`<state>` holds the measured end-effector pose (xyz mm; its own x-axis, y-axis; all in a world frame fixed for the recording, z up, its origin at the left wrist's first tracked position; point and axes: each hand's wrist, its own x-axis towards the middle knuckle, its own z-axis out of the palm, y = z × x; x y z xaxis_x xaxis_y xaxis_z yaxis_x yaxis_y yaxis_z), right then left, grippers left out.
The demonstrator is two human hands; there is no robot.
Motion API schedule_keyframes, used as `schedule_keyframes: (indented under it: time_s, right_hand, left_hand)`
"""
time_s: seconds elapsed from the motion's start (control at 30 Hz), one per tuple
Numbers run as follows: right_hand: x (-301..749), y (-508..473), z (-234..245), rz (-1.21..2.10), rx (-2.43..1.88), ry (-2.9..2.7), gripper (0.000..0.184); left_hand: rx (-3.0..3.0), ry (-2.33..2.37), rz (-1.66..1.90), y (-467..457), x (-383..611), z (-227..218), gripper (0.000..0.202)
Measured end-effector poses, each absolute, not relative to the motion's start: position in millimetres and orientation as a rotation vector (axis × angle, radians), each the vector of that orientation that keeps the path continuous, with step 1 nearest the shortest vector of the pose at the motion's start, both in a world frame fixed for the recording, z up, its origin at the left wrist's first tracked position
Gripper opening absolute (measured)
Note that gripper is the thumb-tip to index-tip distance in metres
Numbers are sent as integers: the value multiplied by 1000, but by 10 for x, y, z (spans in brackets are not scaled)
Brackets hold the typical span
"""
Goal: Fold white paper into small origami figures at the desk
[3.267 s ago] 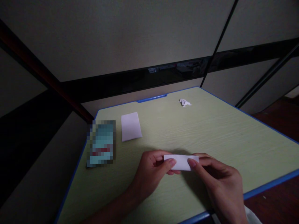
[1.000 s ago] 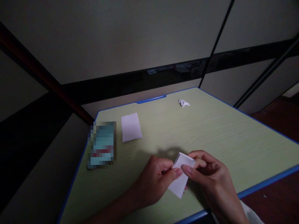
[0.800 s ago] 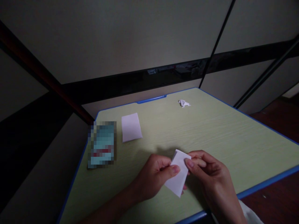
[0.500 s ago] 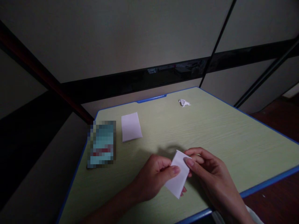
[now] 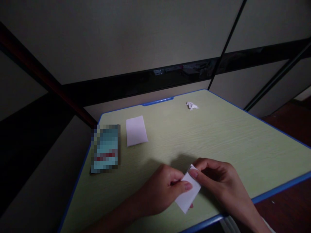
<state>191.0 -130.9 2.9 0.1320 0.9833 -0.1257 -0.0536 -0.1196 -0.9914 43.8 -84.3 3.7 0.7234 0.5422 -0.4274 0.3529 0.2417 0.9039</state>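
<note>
Between my hands, above the near part of the table, is a small folded piece of white paper (image 5: 186, 200). My left hand (image 5: 163, 189) pinches its left side, thumb lying on the upper face and fingers behind. At the paper's top corner, my right hand (image 5: 220, 181) grips the edge between thumb and index finger. The paper is tilted, and its underside is hidden from me. Farther back on the table sits a small folded white paper figure (image 5: 191, 105). A flat rectangle of white paper (image 5: 136, 130) lies to the left of my hands.
The pale table (image 5: 233, 136) has a blue rim. A pixelated greenish object (image 5: 106, 149) lies along its left edge. Behind the table stand large pale panels (image 5: 136, 38) crossed by a dark glossy band (image 5: 136, 82). Dark reddish floor shows at the right.
Both hands and the folded paper have shifted slightly down and toward the right. My right thumb and fingers have moved onto the paper's top corner. The other things lie as before.
</note>
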Motion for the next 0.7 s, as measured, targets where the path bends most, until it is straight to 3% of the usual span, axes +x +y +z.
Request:
schedule_keyframes:
  time_s: [0.5, 0.7]
  right_hand:
    - [1842, -1334, -25, 1159, -1324, -869, 13]
    - [1823, -1340, -58, 1097, -1286, -780, 22]
  left_hand:
    - [1406, 842, 149, -843, 453, 38, 25]
    - [1383, 832, 135, -823, 455, 57, 26]
